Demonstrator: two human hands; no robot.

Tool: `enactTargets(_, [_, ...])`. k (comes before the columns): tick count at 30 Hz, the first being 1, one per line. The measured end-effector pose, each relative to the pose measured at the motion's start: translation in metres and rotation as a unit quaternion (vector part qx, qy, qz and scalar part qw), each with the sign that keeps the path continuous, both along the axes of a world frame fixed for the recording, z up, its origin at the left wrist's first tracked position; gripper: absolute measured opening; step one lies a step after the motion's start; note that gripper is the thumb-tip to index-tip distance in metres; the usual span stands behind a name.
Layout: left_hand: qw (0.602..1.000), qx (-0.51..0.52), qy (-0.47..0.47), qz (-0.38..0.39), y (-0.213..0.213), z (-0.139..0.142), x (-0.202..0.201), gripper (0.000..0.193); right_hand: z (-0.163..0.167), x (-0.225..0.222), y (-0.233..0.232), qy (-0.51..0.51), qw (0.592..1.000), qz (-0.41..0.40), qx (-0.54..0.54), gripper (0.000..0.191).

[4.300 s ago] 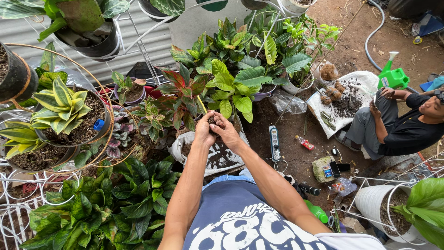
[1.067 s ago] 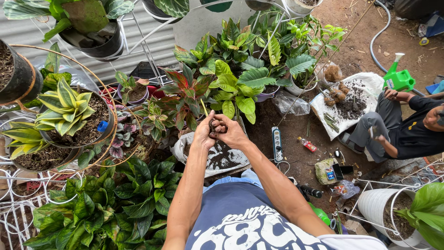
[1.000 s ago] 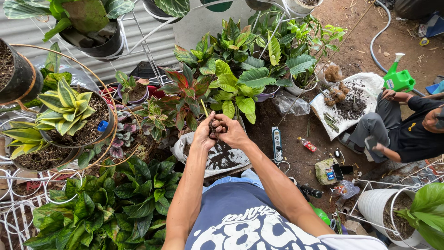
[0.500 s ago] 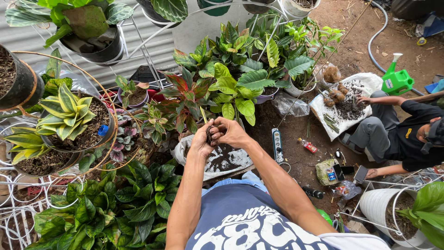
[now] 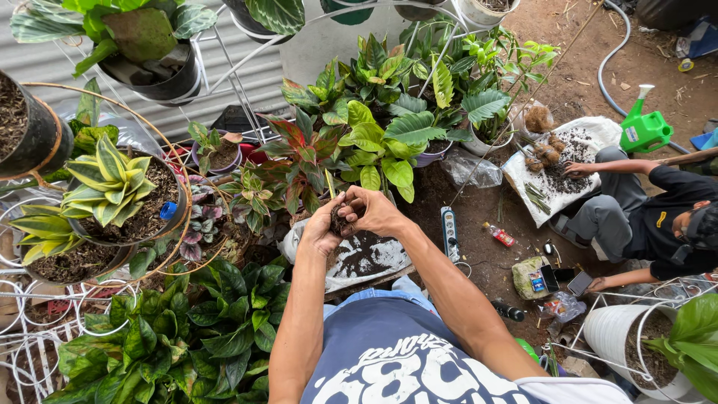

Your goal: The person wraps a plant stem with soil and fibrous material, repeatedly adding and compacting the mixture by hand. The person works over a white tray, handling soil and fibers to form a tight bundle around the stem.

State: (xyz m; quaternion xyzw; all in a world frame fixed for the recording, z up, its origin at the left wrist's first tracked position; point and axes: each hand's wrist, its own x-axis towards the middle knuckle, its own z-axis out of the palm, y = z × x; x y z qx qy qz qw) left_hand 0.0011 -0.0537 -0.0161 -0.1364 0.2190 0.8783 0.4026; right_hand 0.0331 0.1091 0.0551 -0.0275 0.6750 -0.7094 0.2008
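Both hands are closed around one dark root clump [image 5: 342, 221]: my left hand [image 5: 320, 233] cups it from below, my right hand [image 5: 376, 212] pinches from above, fingers curled tight with a thin shoot poking up between them. Since a few seconds ago little has moved; the clump stays raised over the soil-strewn white sack [image 5: 366, 258], so the work continues in place. Farther off, another person [image 5: 658, 217] now reaches toward soil on a second sack [image 5: 572, 161], beside a green watering can [image 5: 645, 129].

Plant nursery: potted plants [image 5: 120, 187], bare soil [image 5: 591, 67]
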Motion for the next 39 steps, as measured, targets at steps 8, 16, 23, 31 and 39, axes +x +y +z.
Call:
enactTargets(8, [0.998,-0.039,-0.029,0.027,0.0,-0.009,0.008,0.025,-0.011,0.009,-0.005,0.054,0.995,-0.009,0.086,0.045])
enactTargets(16, [0.988,-0.056,-0.075,0.127,0.014,-0.004,0.005,0.028,-0.046,0.016,-0.015,0.014,0.994,-0.046,-0.101,0.061])
enactTargets(23, [0.981,-0.056,-0.049,0.179,0.036,0.001,0.003,0.024,-0.057,0.023,-0.036,0.103,0.982,-0.135,-0.088,0.04])
enactTargets(31, [0.977,-0.071,-0.037,0.197,0.043,0.008,0.006,0.019,-0.051,0.02,-0.032,0.061,0.979,-0.157,-0.115,0.037])
enactTargets(39, [0.974,-0.045,0.036,0.217,0.049,0.004,0.014,0.024,-0.047,0.022,-0.035,0.031,0.967,-0.182,-0.178,0.033])
